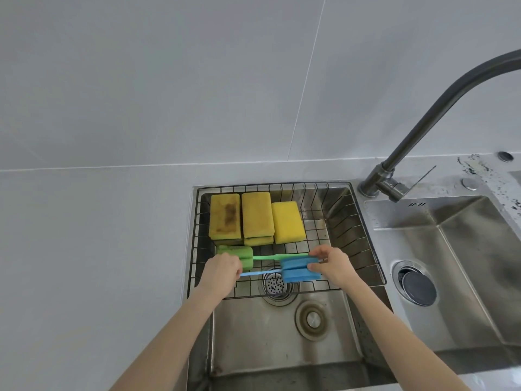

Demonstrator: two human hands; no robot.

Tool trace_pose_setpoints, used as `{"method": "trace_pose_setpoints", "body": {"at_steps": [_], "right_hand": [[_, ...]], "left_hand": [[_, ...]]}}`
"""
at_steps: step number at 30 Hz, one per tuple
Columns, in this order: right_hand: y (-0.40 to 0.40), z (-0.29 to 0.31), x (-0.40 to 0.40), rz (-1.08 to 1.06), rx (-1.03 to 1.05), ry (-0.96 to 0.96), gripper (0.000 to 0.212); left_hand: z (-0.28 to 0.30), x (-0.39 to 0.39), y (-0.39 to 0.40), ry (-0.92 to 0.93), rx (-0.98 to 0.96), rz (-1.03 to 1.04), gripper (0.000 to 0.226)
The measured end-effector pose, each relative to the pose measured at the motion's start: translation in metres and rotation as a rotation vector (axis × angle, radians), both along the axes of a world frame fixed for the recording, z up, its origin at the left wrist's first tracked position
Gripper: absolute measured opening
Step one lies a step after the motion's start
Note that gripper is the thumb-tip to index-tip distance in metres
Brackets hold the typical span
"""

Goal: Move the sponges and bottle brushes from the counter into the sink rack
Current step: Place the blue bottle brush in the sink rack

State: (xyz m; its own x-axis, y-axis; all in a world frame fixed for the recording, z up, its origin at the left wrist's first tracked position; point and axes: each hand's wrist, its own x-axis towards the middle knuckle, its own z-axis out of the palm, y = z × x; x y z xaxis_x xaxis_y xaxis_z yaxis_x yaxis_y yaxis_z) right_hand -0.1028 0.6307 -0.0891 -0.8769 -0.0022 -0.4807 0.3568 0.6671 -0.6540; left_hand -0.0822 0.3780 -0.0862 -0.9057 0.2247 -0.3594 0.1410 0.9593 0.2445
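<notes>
A wire sink rack (363, 238) sits across the back of the left sink basin. Three yellow sponges (255, 218) lie side by side in its far left part; the left one is stained brown. A green bottle brush (235, 253) lies in the rack with its foam head to the left and its handle pointing right. A blue bottle brush (300, 270) lies just in front of it, head to the right. My left hand (222, 270) pinches the blue handle's end. My right hand (329, 263) grips the blue foam head.
The left basin (282, 340) has a perforated strainer under the rack and a round drain plate. A dark faucet (394, 170) arches at the right. A second basin (465, 263) with a dark stopper lies to the right. Grey counter (98, 249) spreads left.
</notes>
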Motion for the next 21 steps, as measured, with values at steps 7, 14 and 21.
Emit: {"method": "trace_pose_setpoints", "body": {"at_steps": [7,14,21], "right_hand": [[-0.006,0.004,0.001,0.033,0.035,-0.05,0.04],[-0.014,0.01,0.005,0.011,0.128,-0.051,0.053],[-0.077,0.041,0.022,0.158,0.415,0.275,0.05]], "left_hand": [[0.003,0.004,-0.001,0.033,-0.004,0.005,0.02],[0.021,0.015,-0.011,0.094,0.098,0.058,0.02],[0.051,0.053,-0.056,0.277,0.4,0.294,0.031]]}}
